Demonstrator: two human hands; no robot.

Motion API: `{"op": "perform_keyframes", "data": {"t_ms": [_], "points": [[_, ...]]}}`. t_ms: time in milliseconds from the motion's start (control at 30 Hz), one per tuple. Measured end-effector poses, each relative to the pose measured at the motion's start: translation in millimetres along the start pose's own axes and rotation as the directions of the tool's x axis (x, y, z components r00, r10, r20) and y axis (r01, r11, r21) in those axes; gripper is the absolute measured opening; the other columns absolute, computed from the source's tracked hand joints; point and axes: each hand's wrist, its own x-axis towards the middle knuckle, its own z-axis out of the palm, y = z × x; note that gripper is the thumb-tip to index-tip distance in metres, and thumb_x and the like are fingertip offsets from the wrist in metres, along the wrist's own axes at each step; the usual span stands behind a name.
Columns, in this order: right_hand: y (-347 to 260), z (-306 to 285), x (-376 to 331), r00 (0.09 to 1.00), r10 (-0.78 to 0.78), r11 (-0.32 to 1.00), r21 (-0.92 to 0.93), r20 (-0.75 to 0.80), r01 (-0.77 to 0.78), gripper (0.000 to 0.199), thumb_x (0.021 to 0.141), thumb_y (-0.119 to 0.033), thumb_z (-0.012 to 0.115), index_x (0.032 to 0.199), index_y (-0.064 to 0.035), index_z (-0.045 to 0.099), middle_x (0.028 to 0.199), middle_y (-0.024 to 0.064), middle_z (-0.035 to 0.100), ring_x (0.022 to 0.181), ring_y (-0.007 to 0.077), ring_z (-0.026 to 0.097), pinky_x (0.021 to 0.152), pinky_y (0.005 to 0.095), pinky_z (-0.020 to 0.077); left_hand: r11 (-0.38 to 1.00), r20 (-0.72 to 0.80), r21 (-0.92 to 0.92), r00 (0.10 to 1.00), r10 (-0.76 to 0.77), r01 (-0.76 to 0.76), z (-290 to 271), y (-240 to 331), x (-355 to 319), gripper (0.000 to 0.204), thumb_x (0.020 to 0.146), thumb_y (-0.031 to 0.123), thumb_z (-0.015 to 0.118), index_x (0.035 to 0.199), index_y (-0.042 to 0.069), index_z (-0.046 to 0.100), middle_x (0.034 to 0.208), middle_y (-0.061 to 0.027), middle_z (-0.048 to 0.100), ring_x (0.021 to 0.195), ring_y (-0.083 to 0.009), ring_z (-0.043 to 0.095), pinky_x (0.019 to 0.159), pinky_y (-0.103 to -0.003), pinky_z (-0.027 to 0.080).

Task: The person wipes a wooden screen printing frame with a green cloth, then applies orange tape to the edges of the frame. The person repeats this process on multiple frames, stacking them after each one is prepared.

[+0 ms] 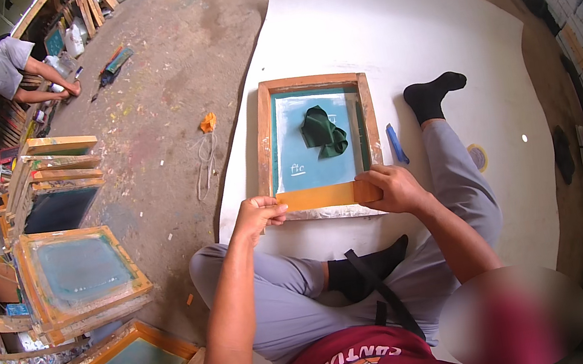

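Observation:
A strip of orange-brown packing tape [318, 197] is stretched across the near end of a wooden-framed printing screen [267, 125]. My left hand [260, 216] pinches the strip's left end. At its other end, my right hand [393, 189] is closed around what looks like the tape roll, mostly covered by the fingers. Teal mesh fills the screen, with white markings on it. A crumpled dark green piece [324, 132], perhaps cloth, lies on the mesh. To the right of the frame rests a slim blue tool [397, 144], seemingly a cutter knife.
Large white sheet [388, 22] lies beneath the screen and my legs. More framed screens [85, 272] stand and lean at the left. Crumpled orange tape [207, 123] and string sit on the floor. At the far left, another person [22, 68] bends down. A round yellowish object [480, 157] lies beyond my leg.

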Motion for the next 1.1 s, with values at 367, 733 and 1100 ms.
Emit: {"op": "perform_keyframes", "data": {"t_ms": [367,733,1100], "points": [[8,7,3,1.0,-0.024,0.999,-0.033,0.016,0.025,0.038,0.075,-0.02,0.085,0.11,-0.0099,0.072,0.093,0.01,0.069,0.083,0.0343,0.071,0.072,0.0446,0.0592,0.993,0.116,-0.11,0.993,-0.023,0.035,-7,-7,7,0.017,0.09,0.01,0.084,0.096,0.001,0.071,0.085,-0.0092,0.075,0.071,-0.0178,0.075,0.067,-0.031,0.062],[15,19,5,0.998,-0.014,0.999,-0.048,0.053,0.017,0.052,0.075,-0.026,0.09,0.121,-0.0117,0.07,0.095,0.0101,0.07,0.088,0.0345,0.072,0.076,0.0453,0.0592,0.995,-0.008,0.053,0.997,0.082,-0.081,0,-5,11,0.022,0.094,0.014,0.082,0.106,-0.002,0.076,0.087,-0.008,0.076,0.069,-0.0159,0.074,0.065,-0.029,0.061],[11,19,5,0.998,0.03,0.999,-0.027,0.057,-0.028,0.057,0.074,-0.032,0.092,0.122,-0.0095,0.07,0.097,0.0103,0.072,0.092,0.0348,0.072,0.08,0.0444,0.0589,0.985,-0.018,0.066,0.987,0.161,-0.16,-2,-8,18,0.019,0.096,0.016,0.081,0.105,0.0,0.075,0.091,-0.006,0.076,0.075,-0.0123,0.071,0.064,-0.028,0.059]]}}
